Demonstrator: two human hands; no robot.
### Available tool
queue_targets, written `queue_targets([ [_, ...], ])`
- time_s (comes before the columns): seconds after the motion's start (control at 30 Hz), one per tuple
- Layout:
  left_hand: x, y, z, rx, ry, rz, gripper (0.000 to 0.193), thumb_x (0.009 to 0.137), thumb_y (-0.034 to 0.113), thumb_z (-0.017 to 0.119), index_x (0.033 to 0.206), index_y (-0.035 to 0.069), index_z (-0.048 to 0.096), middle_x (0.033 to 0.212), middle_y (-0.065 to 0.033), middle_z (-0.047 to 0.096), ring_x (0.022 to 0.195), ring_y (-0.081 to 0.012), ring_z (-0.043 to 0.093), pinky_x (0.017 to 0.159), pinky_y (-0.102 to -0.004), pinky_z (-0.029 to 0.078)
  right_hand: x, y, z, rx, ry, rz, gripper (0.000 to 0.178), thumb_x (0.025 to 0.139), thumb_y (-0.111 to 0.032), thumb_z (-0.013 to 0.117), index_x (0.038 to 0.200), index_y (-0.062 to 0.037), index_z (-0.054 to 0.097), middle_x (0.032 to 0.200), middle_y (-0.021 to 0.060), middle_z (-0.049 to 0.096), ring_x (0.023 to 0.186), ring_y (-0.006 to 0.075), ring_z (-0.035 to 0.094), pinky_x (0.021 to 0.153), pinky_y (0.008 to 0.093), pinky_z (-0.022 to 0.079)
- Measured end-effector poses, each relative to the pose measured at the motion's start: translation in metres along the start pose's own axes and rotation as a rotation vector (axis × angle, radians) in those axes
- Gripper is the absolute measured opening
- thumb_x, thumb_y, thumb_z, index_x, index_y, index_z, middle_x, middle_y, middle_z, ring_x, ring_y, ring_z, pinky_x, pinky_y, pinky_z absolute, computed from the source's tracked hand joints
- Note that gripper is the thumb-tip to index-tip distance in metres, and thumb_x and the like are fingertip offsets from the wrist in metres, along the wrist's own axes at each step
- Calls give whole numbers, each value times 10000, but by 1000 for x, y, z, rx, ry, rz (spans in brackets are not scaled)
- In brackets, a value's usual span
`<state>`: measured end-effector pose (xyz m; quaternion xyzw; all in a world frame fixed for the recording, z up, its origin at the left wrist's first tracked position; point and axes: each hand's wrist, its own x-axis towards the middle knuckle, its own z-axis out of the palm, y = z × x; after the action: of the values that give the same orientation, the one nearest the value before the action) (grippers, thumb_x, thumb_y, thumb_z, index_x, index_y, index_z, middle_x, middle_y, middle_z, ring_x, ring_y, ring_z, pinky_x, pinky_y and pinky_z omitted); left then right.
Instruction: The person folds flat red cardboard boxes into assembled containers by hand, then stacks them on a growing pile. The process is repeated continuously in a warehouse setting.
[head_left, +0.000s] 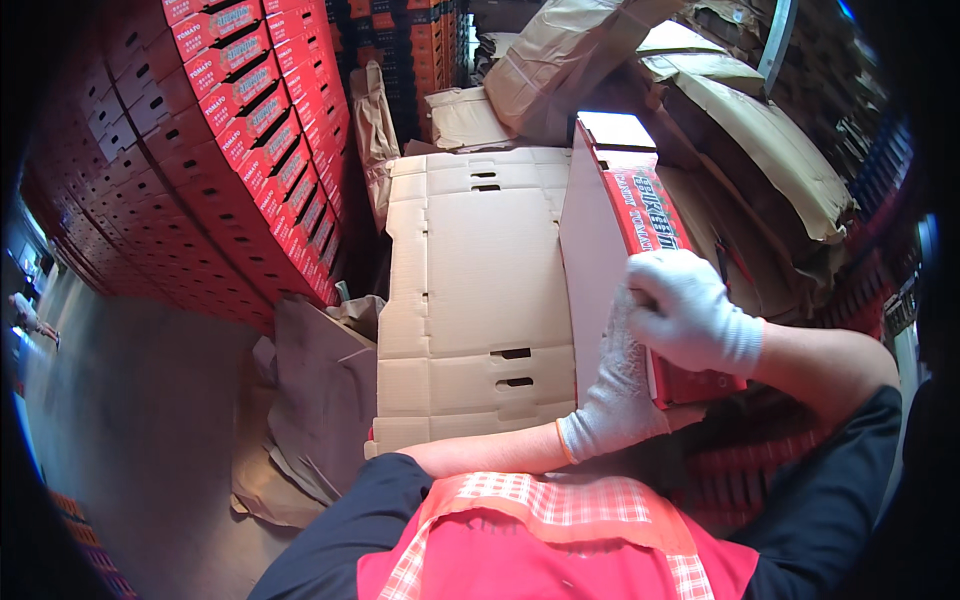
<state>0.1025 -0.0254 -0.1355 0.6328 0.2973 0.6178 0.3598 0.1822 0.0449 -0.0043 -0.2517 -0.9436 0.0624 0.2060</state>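
Note:
I hold a red printed cardboard box (648, 215), partly folded, with its pale brown inner panel (590, 270) turned to the left. My left hand (618, 395), in a white knit glove, grips the panel's lower part. My right hand (690, 312), also gloved, clamps the box's near red edge from the right. Under and left of the box lies a stack of flat unfolded cardboard blanks (470, 290) with slot cut-outs.
A tall wall of stacked red boxes (230, 150) rises at the left. Crumpled brown paper (310, 400) lies on the floor beside the stack. More brown paper and cardboard sheets (760, 130) pile up at the back right. Another person (30, 318) stands far left.

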Motion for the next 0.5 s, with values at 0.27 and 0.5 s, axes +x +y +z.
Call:
queue_targets([
  [0.27, -17, 11, -57, 87, -31, 115, 949, 675, 283, 901, 1446, 66, 393, 1423, -184, 453, 1293, -321, 495, 1061, -419, 417, 66, -50, 42, 154, -132, -159, 212, 837, -177, 705, 988, -61, 613, 877, 105, 674, 835, 284, 681, 748, 375, 535],
  [0.5, -93, 7, -198, 724, 172, 151, 784, 775, 333, 818, 1425, 44, 490, 1517, -326, 311, 1395, -471, 368, 1117, -465, 370, 44, -42, 30, 528, 1, -71, 427, 847, -272, 766, 1178, -41, 627, 1046, 96, 665, 934, 179, 645, 826, 315, 530],
])
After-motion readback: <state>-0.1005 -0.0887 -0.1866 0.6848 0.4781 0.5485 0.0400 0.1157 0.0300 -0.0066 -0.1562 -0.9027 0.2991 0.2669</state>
